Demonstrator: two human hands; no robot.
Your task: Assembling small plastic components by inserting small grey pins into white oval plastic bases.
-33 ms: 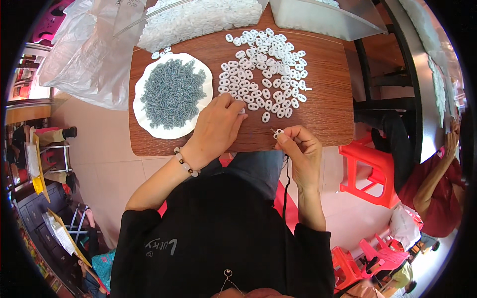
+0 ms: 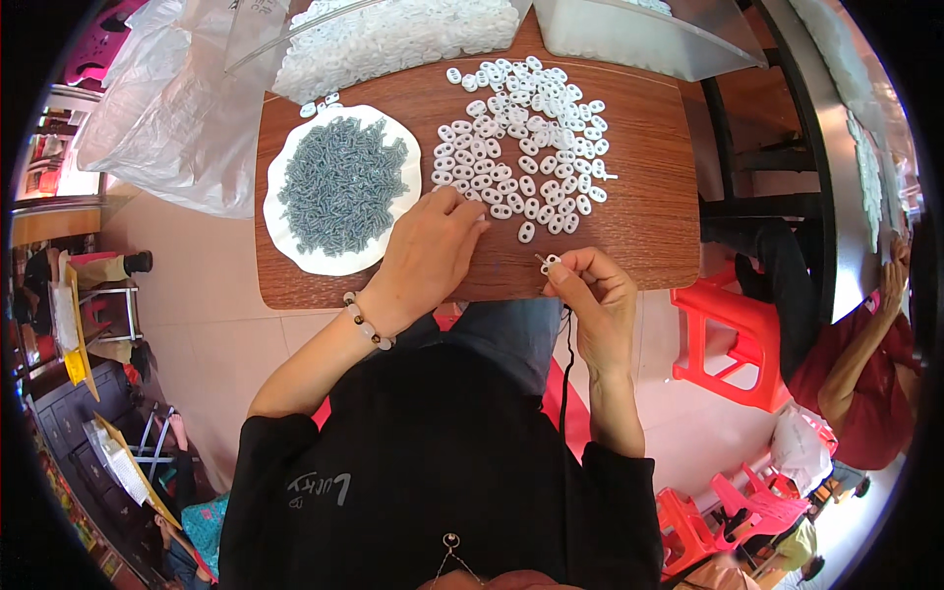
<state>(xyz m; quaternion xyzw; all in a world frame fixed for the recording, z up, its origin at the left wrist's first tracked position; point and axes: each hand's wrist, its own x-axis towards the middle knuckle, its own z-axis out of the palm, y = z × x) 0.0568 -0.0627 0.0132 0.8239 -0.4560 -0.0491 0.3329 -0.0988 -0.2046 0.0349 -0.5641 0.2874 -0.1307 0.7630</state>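
In my right hand (image 2: 602, 300), thumb and fingers pinch a small white oval two-hole piece (image 2: 551, 264), with a thin pin-like part sticking out to its left. My left hand (image 2: 425, 246) rests at the near left edge of a pile of similar white two-hole pieces (image 2: 541, 123), its fingers bent together and pointing down. What its fingertips hold, if anything, is hidden. Left of that hand stands a white scalloped plate (image 2: 278, 228) heaped with small grey-blue pins (image 2: 344, 187). All this is on a brown wooden tabletop (image 2: 644, 226).
Clear bins with white pieces (image 2: 393, 49) line the table's far edge. A translucent plastic bag (image 2: 167, 118) hangs at the far left. Red plastic stools (image 2: 733, 344) stand at the right. Another person's arm (image 2: 855, 364) shows at the far right.
A bit of white seen at my left fingertips no longer shows. The left fingers have shifted slightly; the right hand keeps its place.
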